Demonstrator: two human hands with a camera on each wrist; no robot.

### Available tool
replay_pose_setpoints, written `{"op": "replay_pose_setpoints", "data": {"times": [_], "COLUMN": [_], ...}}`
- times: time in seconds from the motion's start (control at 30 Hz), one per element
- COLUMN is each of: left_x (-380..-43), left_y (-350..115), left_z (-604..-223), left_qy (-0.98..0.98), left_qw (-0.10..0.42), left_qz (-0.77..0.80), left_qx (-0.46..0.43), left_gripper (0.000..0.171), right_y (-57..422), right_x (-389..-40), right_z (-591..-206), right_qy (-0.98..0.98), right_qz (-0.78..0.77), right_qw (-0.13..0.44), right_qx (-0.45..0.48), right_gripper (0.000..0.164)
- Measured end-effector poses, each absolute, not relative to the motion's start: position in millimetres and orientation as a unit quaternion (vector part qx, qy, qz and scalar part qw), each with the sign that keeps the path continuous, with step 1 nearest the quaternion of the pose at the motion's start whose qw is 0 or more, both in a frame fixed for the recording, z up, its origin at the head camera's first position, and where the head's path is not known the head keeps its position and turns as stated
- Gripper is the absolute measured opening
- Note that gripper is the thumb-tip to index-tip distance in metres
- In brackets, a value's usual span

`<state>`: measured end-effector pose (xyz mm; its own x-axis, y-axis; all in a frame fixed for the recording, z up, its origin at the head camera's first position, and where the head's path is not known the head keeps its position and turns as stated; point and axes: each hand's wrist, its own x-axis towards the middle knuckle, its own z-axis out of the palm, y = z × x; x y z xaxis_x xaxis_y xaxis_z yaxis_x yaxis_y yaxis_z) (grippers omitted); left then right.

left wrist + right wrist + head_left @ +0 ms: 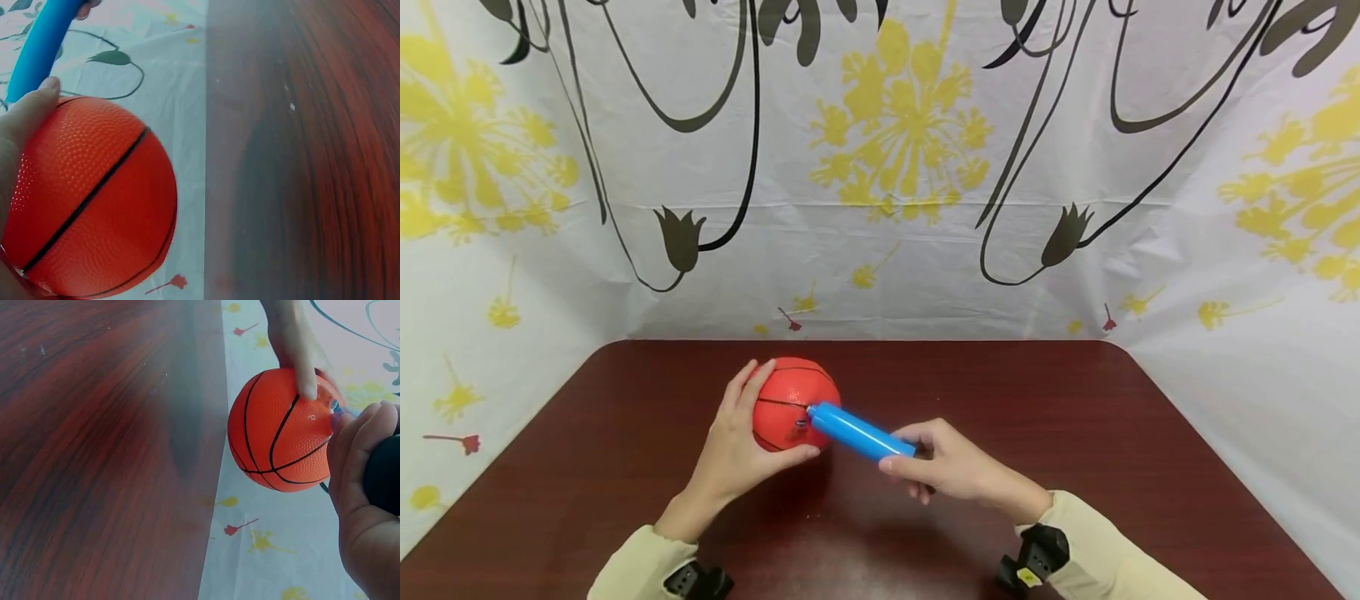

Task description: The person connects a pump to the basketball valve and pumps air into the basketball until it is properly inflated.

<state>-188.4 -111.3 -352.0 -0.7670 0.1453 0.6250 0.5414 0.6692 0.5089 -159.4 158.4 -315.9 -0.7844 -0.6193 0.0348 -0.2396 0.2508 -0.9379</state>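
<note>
A small orange-red basketball (795,385) with black lines is held up over the table by my left hand (730,450), fingers spread round its far left side and thumb along its lower edge. My right hand (958,471) grips a blue ball pump (859,431) near its rear end. The pump slants up to the left, its narrow tip right at the ball's surface beside a small printed mark. In the right wrist view, a black rounded end (384,475) shows by the right palm. The left thumb (37,109) lies close to the pump's front in the left wrist view.
A dark reddish-brown wooden table (1037,417) with rounded far corners lies beneath both hands. White cloth (910,275) with yellow flowers and dark stems hangs behind and along the sides. Black wrist cameras (1043,550) sit on the cream sleeves (640,567).
</note>
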Motion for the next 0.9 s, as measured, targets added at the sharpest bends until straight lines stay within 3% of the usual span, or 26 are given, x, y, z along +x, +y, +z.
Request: {"op": "replay_pose_setpoints", "data": {"times": [0.23, 0.4, 0.53, 0.9], "left_x": [-187, -184, -182, -182], "left_y": [-107, -103, -97, -94], "left_z": [-351, -348, -349, -355], "left_qy": [-0.852, -0.840, -0.842, -0.854], "left_qw": [0.330, 0.358, 0.352, 0.321], "left_qz": [-0.336, -0.312, -0.294, -0.324], "left_qx": [-0.227, -0.262, -0.283, -0.251], "left_gripper": [0.094, 0.093, 0.093, 0.106], "right_y": [163, 165, 157, 140], "right_x": [-155, -157, -157, -152], "right_z": [-316, -316, -316, -310], "right_qy": [0.767, 0.710, 0.667, 0.701], "right_qz": [-0.544, -0.572, -0.609, -0.623], "right_qw": [0.196, 0.284, 0.344, 0.285], "right_qx": [-0.279, -0.295, -0.257, -0.200], "right_gripper": [0.020, 0.030, 0.037, 0.043]}}
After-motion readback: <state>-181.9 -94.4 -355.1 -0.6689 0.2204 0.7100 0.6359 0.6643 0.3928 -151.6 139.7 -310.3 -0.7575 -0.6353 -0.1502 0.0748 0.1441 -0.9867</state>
